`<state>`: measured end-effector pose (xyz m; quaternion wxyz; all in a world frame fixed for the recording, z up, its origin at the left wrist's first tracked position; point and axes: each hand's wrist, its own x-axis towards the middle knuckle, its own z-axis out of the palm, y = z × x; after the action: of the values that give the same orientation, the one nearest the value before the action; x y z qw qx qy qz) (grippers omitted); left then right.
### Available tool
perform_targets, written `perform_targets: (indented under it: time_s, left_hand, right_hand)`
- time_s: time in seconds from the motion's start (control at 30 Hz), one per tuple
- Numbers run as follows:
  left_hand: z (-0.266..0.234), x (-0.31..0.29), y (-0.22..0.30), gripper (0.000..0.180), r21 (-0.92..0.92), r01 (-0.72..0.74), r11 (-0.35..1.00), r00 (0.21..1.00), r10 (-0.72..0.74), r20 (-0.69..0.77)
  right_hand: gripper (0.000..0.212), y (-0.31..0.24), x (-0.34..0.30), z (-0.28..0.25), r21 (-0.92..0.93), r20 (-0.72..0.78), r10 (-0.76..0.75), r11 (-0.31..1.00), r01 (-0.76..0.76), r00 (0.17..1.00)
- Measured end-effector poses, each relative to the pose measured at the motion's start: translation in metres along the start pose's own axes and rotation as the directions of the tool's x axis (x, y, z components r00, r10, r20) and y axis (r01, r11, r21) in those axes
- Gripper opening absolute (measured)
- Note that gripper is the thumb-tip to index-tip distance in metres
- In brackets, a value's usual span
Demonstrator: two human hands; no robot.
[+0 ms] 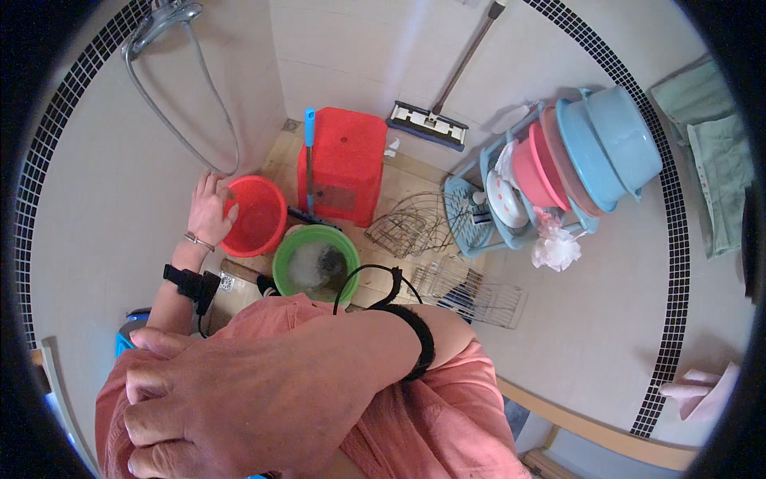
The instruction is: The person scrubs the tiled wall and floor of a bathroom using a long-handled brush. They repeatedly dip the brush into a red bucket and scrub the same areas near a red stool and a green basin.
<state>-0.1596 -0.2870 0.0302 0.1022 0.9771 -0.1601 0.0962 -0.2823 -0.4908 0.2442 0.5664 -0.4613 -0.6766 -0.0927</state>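
My left hand (209,211) reaches out beside a red bucket (281,229), its fingers apart and its thumb near the bucket's left rim. Just above those fingertips hangs the loop of a metal shower hose (173,137). Close to the camera, my right hand (215,403) crosses my body with its fingers curled onto my pink sleeve (112,415) at the left upper arm. A green basin (279,271) with cloudy, foamy water and something dark in it stands in front of me, right of the bucket.
A red stool (351,148) stands against the far wall with a blue-handled brush (309,160) leaning on it. Wire racks (411,227) lie right of the basin. A blue shelf (471,215) carries stacked basins (586,152). A flat squeegee mop (428,124) leans on the wall.
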Motion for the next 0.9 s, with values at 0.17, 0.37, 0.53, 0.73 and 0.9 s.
perform_targets:
  time_s: [0.17,0.37,0.53,0.73,0.9]
  left_hand:
    - [-0.007,0.002,0.012,0.021,0.029,0.000,1.000,0.999,-0.002,0.051]
    - [-0.015,0.006,0.022,0.020,0.037,-0.046,0.998,0.996,0.043,0.073]
    - [-0.020,0.009,0.027,0.025,0.046,-0.051,0.998,0.993,0.045,0.112]
    - [-0.022,0.008,0.028,0.028,0.044,-0.082,0.996,0.993,0.077,0.093]
    - [-0.024,0.004,0.028,0.026,0.028,-0.060,0.998,0.994,0.057,0.091]
  right_hand:
    - [0.075,0.001,-0.003,-0.006,0.068,0.043,0.011,0.998,-0.014,0.999]
    - [0.074,0.005,0.000,0.001,-0.073,-0.023,-0.008,0.997,0.007,1.000]
    - [0.071,0.006,-0.003,-0.005,0.066,0.050,-0.010,0.998,0.007,0.999]
    - [0.070,0.007,0.004,-0.010,0.142,0.142,0.008,0.989,-0.028,0.990]
    - [0.073,0.008,0.006,-0.013,0.238,0.280,0.043,0.965,-0.112,0.959]
